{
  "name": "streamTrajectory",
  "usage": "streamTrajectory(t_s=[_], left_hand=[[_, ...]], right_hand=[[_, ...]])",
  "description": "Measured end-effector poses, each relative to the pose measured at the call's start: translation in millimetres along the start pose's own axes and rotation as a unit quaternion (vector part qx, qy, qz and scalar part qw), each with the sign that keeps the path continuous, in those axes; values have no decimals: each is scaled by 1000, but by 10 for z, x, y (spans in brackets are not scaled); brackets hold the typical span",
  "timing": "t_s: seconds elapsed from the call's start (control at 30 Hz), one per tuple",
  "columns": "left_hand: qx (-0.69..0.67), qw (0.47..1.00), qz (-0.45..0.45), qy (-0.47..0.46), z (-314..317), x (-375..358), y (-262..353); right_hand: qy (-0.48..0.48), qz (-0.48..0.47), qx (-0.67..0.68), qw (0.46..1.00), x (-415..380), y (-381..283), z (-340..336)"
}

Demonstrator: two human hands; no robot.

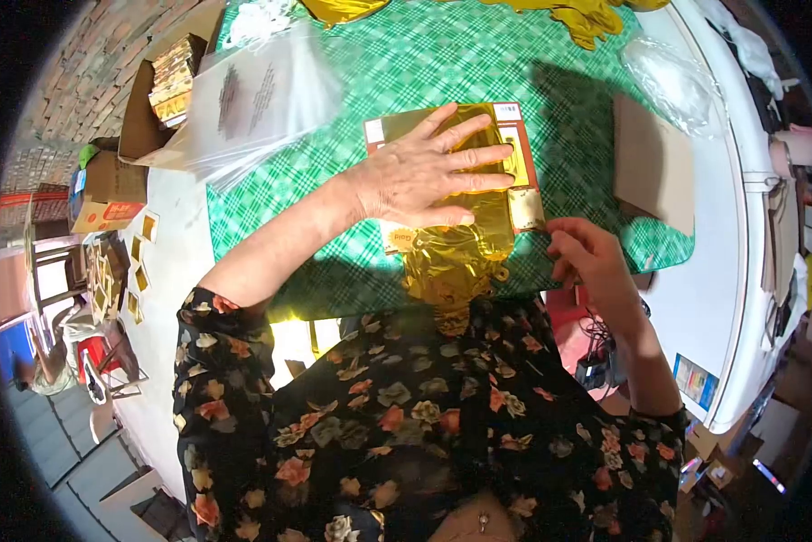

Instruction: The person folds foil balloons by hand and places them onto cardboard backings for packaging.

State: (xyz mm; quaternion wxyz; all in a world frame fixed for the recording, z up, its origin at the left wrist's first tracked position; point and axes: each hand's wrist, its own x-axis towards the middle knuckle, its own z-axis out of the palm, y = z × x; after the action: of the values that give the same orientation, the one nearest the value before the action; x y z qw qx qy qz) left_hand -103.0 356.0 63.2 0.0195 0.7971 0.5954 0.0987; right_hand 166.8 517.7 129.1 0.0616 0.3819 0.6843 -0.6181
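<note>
My left hand lies flat with its fingers spread on a gold foil piece, pressing it onto a red and white printed card. The foil hangs down past the card over the table's near edge. My right hand is beside the card's lower right corner, its thumb and forefinger pinched at a small pale gold label. Its other fingers are curled in. Whether the label is loose or part of the card cannot be made out.
Clear plastic bags lie at the left, beside an open cardboard box. Brown cardboard and a crumpled clear bag are at the right. More gold foil lies at the far edge of the green tablecloth. A person is at the far left.
</note>
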Motion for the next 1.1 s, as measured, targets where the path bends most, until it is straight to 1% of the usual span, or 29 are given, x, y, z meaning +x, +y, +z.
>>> streamTrajectory(t_s=[0.1, 0.2, 0.3, 0.4, 0.5, 0.6, 0.8, 0.9, 1.0, 1.1], left_hand=[[-9, 1000, 3, 12, 1, -3, 2], [-10, 1000, 5, 17, 22, -2, -3], [0, 1000, 6, 14, 12, -3, -1], [-12, 1000, 8, 16, -6, -4, -5], [-22, 1000, 6, 15, -12, -3, 1], [-28, 1000, 7, 11, -33, 17, 9], [-26, 1000, 5, -1, -80, 39, 35], [-23, 1000, 3, -2, -75, 43, 37], [-30, 1000, 2, -2, -84, 52, 41], [-38, 999, 1, 0, -86, 51, 43]], right_hand=[[7, 58, 170, 984, -67, 6, 29], [-14, 56, 129, 990, 5, -2, 11], [-34, 10, 26, 999, 167, -103, 102], [-54, 1, 0, 999, 314, -159, 190], [-43, -28, -2, 999, 335, -86, 199], [-47, -8, 5, 999, 318, -55, 181], [-56, -10, -1, 998, 334, -3, 124], [-48, -2, 6, 999, 293, 37, 84], [-18, 32, -11, 999, 112, -50, -13], [34, 26, -38, 998, -55, -32, -277]])
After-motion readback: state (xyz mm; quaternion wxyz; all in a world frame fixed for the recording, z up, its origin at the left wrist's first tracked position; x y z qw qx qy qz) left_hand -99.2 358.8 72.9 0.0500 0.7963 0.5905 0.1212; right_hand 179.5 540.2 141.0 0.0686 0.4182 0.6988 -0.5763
